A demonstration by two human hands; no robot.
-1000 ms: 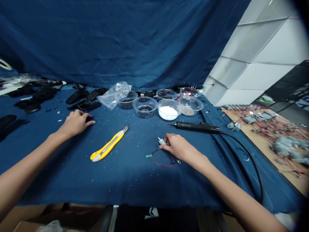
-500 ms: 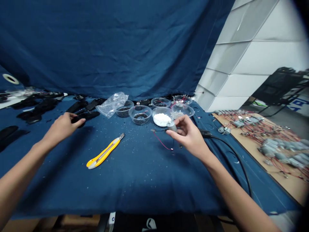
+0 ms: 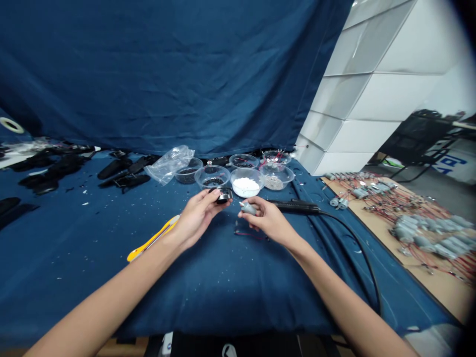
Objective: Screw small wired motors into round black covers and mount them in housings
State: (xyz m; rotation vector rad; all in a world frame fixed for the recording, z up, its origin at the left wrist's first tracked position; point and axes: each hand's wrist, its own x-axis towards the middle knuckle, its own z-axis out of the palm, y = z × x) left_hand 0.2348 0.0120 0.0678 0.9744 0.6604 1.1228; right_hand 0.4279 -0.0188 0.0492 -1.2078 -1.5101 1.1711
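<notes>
In the middle of the head view, my left hand (image 3: 199,215) is closed on a black plastic housing (image 3: 224,195) with a shiny end. Just right of it, my right hand (image 3: 266,218) pinches a small grey motor (image 3: 248,208), whose thin red lead dangles below. A narrow gap separates the motor from the housing. Partly hidden by my left forearm, a yellow utility knife (image 3: 150,241) lies on the blue cloth. Behind my hands stands a clear bowl of white pieces (image 3: 247,186). My fingers cover part of the housing.
Several clear bowls with small parts, such as one with dark bits (image 3: 211,179), stand at the back beside a plastic bag (image 3: 171,163). Black housings (image 3: 124,173) lie to the left. A black corded tool (image 3: 301,207) and a board of wired motors (image 3: 427,233) are on the right.
My left hand has come from the black housings at the left to the centre, bringing one along. My right hand has shifted slightly left and down with the motor.
</notes>
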